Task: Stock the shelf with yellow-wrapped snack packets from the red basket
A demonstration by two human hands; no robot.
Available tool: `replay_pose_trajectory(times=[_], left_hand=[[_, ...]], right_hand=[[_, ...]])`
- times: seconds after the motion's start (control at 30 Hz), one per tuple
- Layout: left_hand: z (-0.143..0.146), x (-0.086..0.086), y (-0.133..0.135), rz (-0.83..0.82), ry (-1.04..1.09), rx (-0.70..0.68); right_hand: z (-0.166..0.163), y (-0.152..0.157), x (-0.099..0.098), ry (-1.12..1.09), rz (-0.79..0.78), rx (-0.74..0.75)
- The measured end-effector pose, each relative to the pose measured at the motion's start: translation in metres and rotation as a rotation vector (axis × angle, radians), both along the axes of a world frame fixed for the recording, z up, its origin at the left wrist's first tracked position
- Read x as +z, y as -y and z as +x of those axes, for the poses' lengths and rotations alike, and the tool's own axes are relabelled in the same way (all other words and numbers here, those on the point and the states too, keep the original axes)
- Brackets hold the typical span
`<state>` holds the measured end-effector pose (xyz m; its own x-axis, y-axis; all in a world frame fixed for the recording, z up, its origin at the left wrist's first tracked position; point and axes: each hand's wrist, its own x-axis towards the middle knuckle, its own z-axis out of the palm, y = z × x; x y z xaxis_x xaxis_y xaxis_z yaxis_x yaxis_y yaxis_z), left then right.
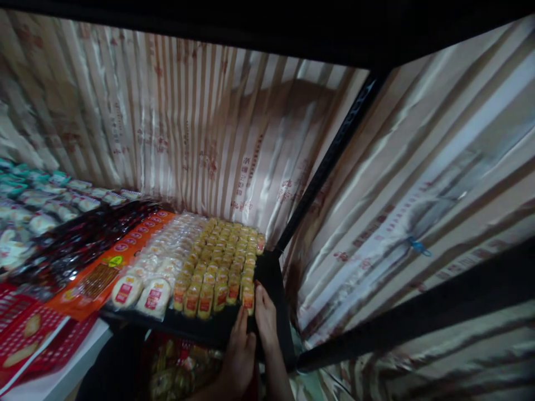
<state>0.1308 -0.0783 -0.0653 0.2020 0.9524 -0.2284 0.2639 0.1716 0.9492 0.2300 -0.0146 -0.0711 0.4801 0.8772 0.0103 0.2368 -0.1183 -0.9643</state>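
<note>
Yellow wrapped snack cakes (221, 262) with red labels stand in tight rows on a black shelf (273, 278). My left hand (241, 342) has its fingers stretched forward, with the tips at the lower left of the front pack in the rightmost row (248, 298). Along the right side of that same pack lies my right hand (265, 312), fingers extended and flat. The pack stands upright between both hands. Whether the left fingertips press on it or only rest close by, I cannot tell.
To the left are round white packaged cakes (154, 295), an orange snack bag (87, 281), dark shiny packs (75, 245) and teal-white packs (42, 206). A red basket (58, 345) sits lower left. More yellow packs (179, 367) lie below the shelf. A black post (326, 172) rises behind.
</note>
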Motion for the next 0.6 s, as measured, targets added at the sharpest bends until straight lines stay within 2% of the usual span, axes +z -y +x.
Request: replay_pose_trajectory(times=[0.1,0.2,0.33,0.47,0.6], left_hand=[[0.003,0.009,-0.011,-0.01,-0.027,0.033],[0.001,0.01,-0.016,0.044,-0.043,0.059],[-0.003,-0.006,-0.013,0.136,-0.053,0.09],[-0.003,-0.027,-0.01,0.261,-0.053,0.116],[-0.006,-0.035,-0.013,0.313,-0.094,0.161]], right_hand=[[-0.009,-0.003,0.003,0.014,0.006,0.073],[-0.012,-0.006,-0.001,0.144,0.002,0.055],[-0.015,-0.006,-0.011,0.334,0.051,-0.021],[-0.02,-0.004,-0.017,0.295,0.058,-0.133],[-0.023,0.0,-0.019,0.238,0.048,-0.118]])
